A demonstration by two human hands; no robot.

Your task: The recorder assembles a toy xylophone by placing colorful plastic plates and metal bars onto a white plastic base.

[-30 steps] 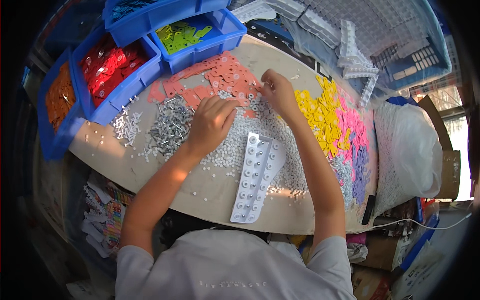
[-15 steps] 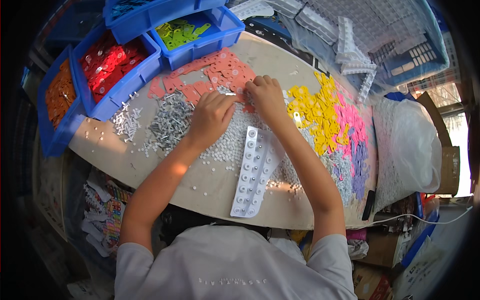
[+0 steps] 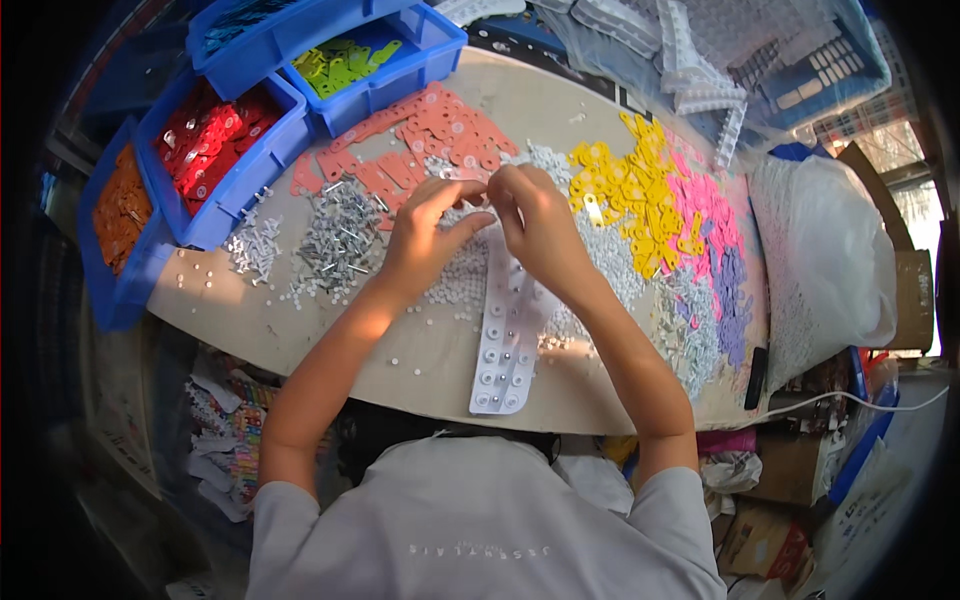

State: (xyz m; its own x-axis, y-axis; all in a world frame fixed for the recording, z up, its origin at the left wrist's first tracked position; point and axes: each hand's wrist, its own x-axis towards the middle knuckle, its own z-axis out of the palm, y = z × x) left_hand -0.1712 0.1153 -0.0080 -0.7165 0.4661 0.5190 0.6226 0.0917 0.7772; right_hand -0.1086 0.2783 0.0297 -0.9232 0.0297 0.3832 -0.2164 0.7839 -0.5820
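My left hand [image 3: 425,243] and my right hand [image 3: 543,228] meet above the middle of the table, fingertips pinched close together. What lies between the fingers is too small and too covered to make out. Just under my right hand, a long white plastic strip [image 3: 500,352] with rows of round sockets and small metal pins points toward me, its far end partly hidden. Beyond my fingers spreads a pile of flat coral tags [image 3: 455,128]. Small white round beads [image 3: 457,282] lie loose around and beneath the hands. Left of my left hand is a heap of metal pins [image 3: 338,232].
At the left stand blue bins with red tags [image 3: 215,140], orange tags [image 3: 122,215] and green tags [image 3: 345,68]. Yellow tags [image 3: 640,200], pink tags [image 3: 703,205] and purple tags [image 3: 732,300] are heaped at the right. A clear bag [image 3: 825,270] bulges beside the table's right edge.
My right hand has drawn back from the coral tags, and its fingers now meet those of my left hand over the strip's far end. The camera view has shifted slightly.
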